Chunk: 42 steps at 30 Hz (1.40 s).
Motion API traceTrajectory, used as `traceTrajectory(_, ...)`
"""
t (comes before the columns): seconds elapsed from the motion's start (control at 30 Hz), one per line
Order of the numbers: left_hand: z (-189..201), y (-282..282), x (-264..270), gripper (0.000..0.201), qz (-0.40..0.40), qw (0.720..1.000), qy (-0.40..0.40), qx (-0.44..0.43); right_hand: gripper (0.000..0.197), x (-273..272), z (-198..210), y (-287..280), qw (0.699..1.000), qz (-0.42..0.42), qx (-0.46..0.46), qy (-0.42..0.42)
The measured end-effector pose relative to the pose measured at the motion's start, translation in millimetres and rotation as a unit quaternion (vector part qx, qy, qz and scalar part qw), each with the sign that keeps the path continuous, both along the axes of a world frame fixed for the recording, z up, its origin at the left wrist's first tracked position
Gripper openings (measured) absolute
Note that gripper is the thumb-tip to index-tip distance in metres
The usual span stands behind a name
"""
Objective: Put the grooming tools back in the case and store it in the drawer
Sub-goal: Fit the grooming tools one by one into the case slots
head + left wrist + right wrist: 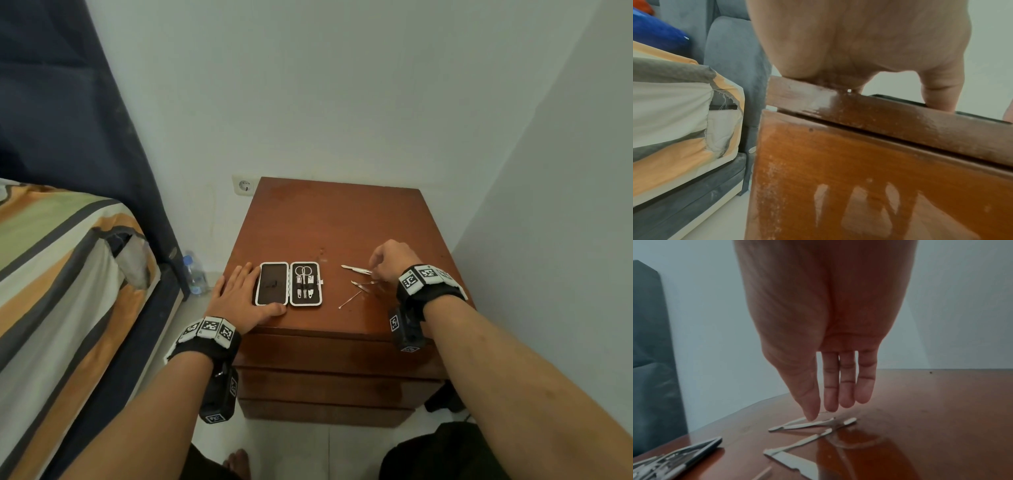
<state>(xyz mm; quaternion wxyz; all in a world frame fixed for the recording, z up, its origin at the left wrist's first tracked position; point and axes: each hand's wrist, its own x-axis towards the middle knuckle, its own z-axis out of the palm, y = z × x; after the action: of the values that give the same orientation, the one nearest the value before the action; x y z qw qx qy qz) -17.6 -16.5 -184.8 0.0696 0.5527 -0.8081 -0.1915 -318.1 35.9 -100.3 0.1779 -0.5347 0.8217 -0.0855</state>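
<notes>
The open grooming case (288,283) lies flat near the front of the brown nightstand (335,219). Scissors and clippers (305,282) sit in its right half; the left half is bare black lining. My left hand (239,294) lies flat on the top against the case's left edge, thumb along its front corner (937,97). My right hand (387,265) reaches down at the right, thumb and forefinger (810,416) pinching the end of a flat metal tool (356,269) that lies on the wood. Two other loose tools (363,285) and a thin pick (349,299) lie close by.
The nightstand's drawer fronts (329,356) below the top are all shut. A bed with a striped sheet (51,274) stands close on the left, with a water bottle (193,274) on the floor between. Walls close in behind and on the right.
</notes>
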Motion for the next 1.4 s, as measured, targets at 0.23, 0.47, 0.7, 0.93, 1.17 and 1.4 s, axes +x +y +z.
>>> traceTrajectory(0.23, -1.0, 0.1, -0.7, 0.119, 0.002, 1.000, 0.003, -0.004, 0.015, -0.6, -6.2, -0.5, 1.000, 0.008, 0.020, 0.022)
traceTrajectory(0.47, -0.6, 0.3, -0.4, 0.118, 0.003, 1.000, 0.004, -0.006, 0.008, 5.9, -5.9, -5.5, 0.999, 0.007, 0.024, 0.030)
traceTrajectory(0.7, -0.1, 1.1, -0.2, 0.118, 0.000, 1.000, 0.008, 0.000, 0.017, 29.7, 19.1, -30.7, 0.993, 0.087, -0.029, -0.076)
traceTrajectory(0.93, 2.3, 2.2, -0.5, 0.117, -0.001, 1.000, 0.007, -0.002, 0.009, 78.2, 28.2, -57.3, 0.973, 0.205, 0.000, -0.110)
traceTrajectory(1.17, 2.3, 1.8, -0.6, 0.115, -0.006, 1.000, 0.008, -0.006, 0.010, 98.9, 15.6, -73.9, 0.967, 0.225, 0.000, -0.121)
traceTrajectory(1.4, 1.2, 1.1, 0.2, 0.116, -0.010, 1.000, -0.004, -0.008, 0.031, 108.2, 16.4, -85.7, 0.970, 0.203, -0.045, -0.124)
